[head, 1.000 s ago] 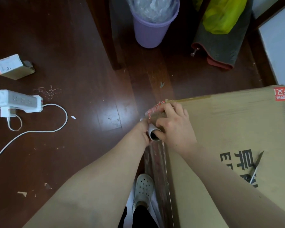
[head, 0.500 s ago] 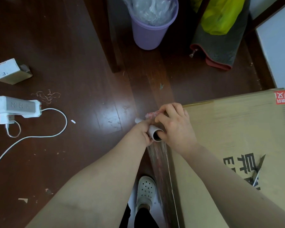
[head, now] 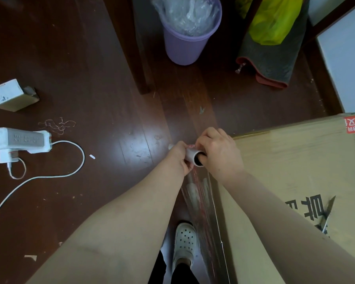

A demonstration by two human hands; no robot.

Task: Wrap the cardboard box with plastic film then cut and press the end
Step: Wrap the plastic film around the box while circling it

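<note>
A large cardboard box (head: 295,171) with black print fills the lower right. At its far left corner I hold a roll of plastic film (head: 194,157) on a grey cardboard tube. My left hand (head: 179,155) grips the roll from the left. My right hand (head: 217,152) grips its near end, with fingers curled over the box corner. A clear sheet of film (head: 203,212) stretches from the roll down along the box's left side. Scissors (head: 327,216) lie on top of the box at the right.
A purple bin (head: 188,35) lined with plastic stands on the dark wooden floor ahead. A white power strip (head: 19,140) with a cable and a small carton (head: 9,95) lie at the left. My white shoe (head: 183,242) is beside the box. A grey-and-yellow bag (head: 275,37) sits behind.
Both hands have carried the roll a little outward past the box's far left corner, and the film along the side has stretched longer.
</note>
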